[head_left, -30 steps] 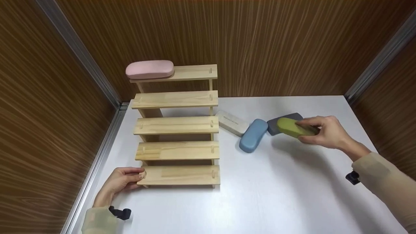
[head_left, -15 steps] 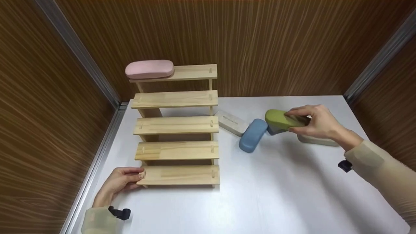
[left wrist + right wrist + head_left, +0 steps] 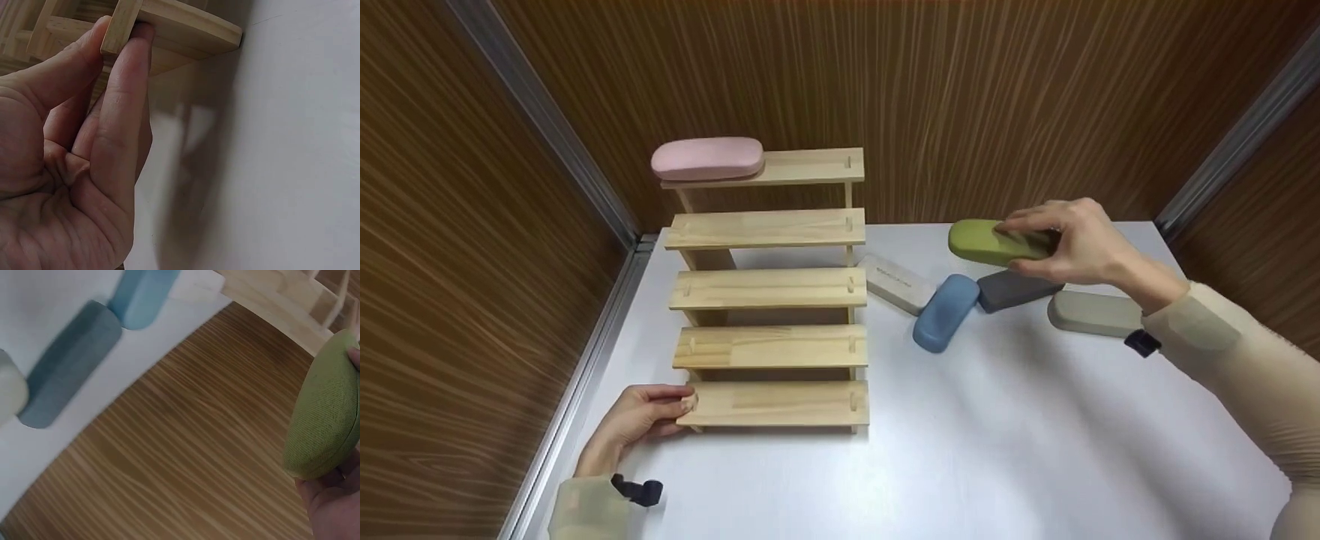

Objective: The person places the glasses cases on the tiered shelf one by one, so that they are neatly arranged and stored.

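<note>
A green glasses case (image 3: 986, 241) is held up above the table by my right hand (image 3: 1076, 244), thumb on one side and fingers on the other. In the right wrist view the green case (image 3: 326, 410) shows a woven surface and a seam. My left hand (image 3: 639, 420) pinches the left end of the lowest board of a wooden tiered rack (image 3: 787, 405). The left wrist view shows thumb and finger on either side of a wooden edge piece (image 3: 121, 28). On the rack's top board, at its left end, lies a pink glasses case (image 3: 707, 158).
Right of the rack, on the white table (image 3: 945, 450), lie a cream case (image 3: 896, 283), a blue case (image 3: 946, 313), a dark grey case (image 3: 1012, 290) and a light grey-beige case (image 3: 1093, 313). Wood-grain panels (image 3: 960, 97) enclose the back and sides.
My right hand has lifted the green case up and to the left, away from the grey cases, uncovering the light grey-beige one. The left hand has stayed on the rack.
</note>
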Motion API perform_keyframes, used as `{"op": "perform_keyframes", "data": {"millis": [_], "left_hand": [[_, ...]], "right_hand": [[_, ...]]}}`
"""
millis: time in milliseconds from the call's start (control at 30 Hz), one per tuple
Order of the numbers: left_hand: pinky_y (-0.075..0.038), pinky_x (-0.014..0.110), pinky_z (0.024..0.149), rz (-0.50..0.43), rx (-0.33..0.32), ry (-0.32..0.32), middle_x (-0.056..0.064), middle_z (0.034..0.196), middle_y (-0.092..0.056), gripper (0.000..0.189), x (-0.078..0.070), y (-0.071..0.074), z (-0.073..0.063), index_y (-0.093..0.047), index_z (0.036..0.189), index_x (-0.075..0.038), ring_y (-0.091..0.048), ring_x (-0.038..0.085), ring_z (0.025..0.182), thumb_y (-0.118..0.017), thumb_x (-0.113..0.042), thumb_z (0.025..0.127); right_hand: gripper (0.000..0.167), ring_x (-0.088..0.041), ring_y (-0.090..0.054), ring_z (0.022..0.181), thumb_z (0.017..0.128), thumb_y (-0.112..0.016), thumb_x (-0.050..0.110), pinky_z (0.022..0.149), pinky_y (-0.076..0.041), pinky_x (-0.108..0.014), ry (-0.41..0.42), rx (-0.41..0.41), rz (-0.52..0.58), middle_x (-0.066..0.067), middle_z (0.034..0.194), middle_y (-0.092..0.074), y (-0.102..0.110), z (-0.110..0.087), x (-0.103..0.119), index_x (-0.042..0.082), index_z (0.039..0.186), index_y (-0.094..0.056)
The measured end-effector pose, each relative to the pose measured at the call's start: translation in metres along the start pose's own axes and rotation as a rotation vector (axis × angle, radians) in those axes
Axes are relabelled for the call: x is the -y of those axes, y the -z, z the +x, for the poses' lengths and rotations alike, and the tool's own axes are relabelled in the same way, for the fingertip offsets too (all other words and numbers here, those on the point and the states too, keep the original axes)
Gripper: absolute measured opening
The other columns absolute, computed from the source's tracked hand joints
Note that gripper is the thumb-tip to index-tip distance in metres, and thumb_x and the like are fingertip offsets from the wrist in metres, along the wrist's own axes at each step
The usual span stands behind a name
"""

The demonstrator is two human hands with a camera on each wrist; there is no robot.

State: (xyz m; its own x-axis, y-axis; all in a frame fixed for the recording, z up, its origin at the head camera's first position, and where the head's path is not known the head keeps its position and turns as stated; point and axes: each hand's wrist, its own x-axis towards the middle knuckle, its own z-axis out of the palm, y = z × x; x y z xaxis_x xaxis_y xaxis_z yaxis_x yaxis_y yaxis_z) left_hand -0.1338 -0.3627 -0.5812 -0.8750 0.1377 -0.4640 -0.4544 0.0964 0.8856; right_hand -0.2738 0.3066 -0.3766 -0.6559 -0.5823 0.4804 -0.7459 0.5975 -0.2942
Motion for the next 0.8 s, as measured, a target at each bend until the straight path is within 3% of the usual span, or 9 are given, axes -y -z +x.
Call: {"op": "perform_keyframes", "data": {"millis": [467,800], "left_hand": [[-0.072,0.023,0.079,-0.015,0.001,0.001,-0.012,0.103,-0.085,0.024,0.001,-0.001,-0.001,-0.086,0.122,-0.015,-0.082,0.005,0.088,-0.082,-0.004,0.101],[-0.072,0.023,0.078,-0.013,0.007,-0.003,-0.007,0.103,-0.085,0.025,-0.003,-0.004,0.003,-0.087,0.122,-0.015,-0.084,0.009,0.087,-0.081,-0.003,0.101]], "right_hand": [[0.048,-0.038,-0.083,0.099,0.076,-0.095,0.009,0.079,-0.042,-0.001,0.098,-0.002,0.011,-0.019,0.119,-0.086,0.009,0.063,0.017,0.008,0.124,-0.087],[0.045,-0.041,-0.083,0.103,0.076,-0.093,0.011,0.080,-0.043,-0.003,0.105,0.023,-0.009,-0.018,0.117,-0.087,0.002,0.099,0.030,0.009,0.120,-0.087]]}}
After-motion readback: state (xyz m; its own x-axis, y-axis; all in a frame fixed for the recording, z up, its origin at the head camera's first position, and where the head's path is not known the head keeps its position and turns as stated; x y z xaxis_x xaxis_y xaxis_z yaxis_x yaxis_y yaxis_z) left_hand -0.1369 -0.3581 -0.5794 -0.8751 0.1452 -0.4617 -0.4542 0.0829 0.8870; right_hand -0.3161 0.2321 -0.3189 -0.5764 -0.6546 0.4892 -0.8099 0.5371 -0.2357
